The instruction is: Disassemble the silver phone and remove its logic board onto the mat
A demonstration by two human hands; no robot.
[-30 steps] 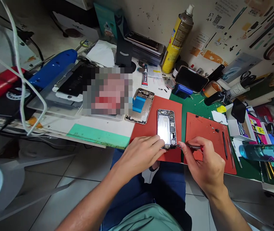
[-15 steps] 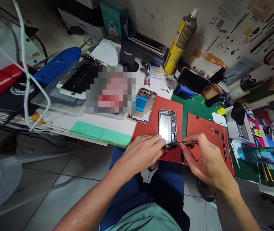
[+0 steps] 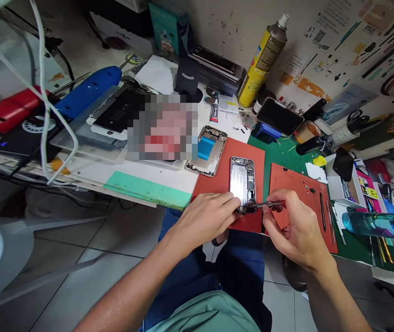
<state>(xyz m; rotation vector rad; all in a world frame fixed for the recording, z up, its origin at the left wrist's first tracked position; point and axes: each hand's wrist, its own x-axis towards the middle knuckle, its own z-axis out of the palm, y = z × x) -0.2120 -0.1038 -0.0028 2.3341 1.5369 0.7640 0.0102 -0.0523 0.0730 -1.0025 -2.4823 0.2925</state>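
An opened phone (image 3: 239, 182) with its circuit board and silver inner plate exposed lies on a red-orange mat (image 3: 217, 184). My left hand (image 3: 214, 214) grips the phone's lower left corner, its fingertips at the bottom edge. In my right hand (image 3: 291, 226) is a thin screwdriver (image 3: 269, 204), pinched between thumb and fingers. The driver's tip points left and meets the lower right part of the phone; the exact contact is too small to make out. A second phone housing (image 3: 208, 150) with blue film rests just beyond, at the mat's upper left.
To the right, another red mat (image 3: 296, 198) carries small parts and a black tool. A water bottle (image 3: 383, 223) lies near the right edge. A yellow spray can (image 3: 262, 62) and a phone on a blue stand (image 3: 278, 116) are behind. White cables (image 3: 46, 115) hang at left.
My right thumb has lifted away from the screwdriver's front part, and more of its shaft shows. My left hand keeps its place on the phone. The view has shifted slightly.
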